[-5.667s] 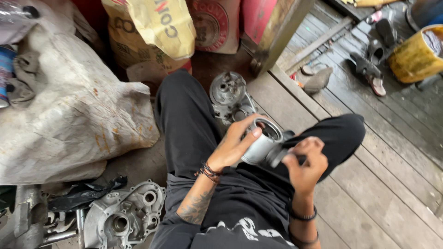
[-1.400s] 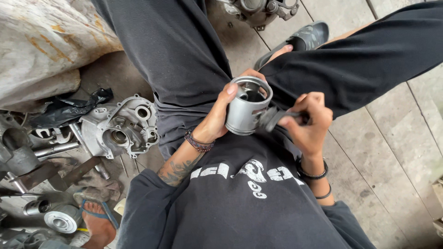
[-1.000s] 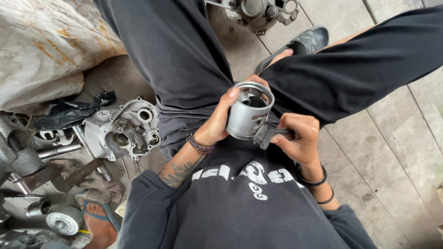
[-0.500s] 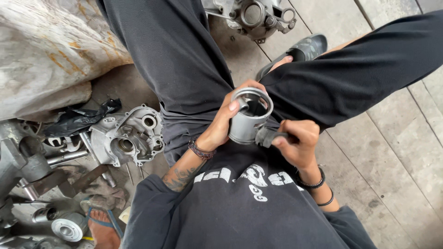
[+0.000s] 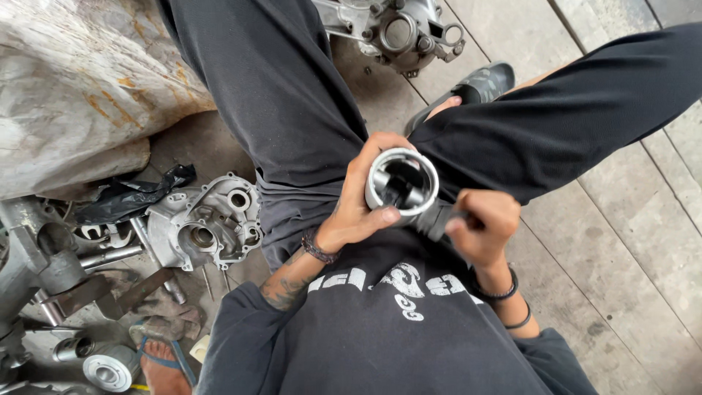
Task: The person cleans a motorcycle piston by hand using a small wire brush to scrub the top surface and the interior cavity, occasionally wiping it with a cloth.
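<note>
left hand (image 5: pixel 358 208): grip clamped round hollow silver metal piston (image 5: pixel 401 183), open end up over lap for viewing | right hand (image 5: pixel 482 223): grip clamped on dark tool handle (image 5: pixel 437 219) against piston's side

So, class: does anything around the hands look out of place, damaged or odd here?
Nothing looks damaged. The left hand grips the metal piston; the right hand clasps a dark tool against it. Engine casings and loose parts lie scattered on the floor.

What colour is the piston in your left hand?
Silver-grey metal, dark inside; piston in the left hand, head view.
</note>
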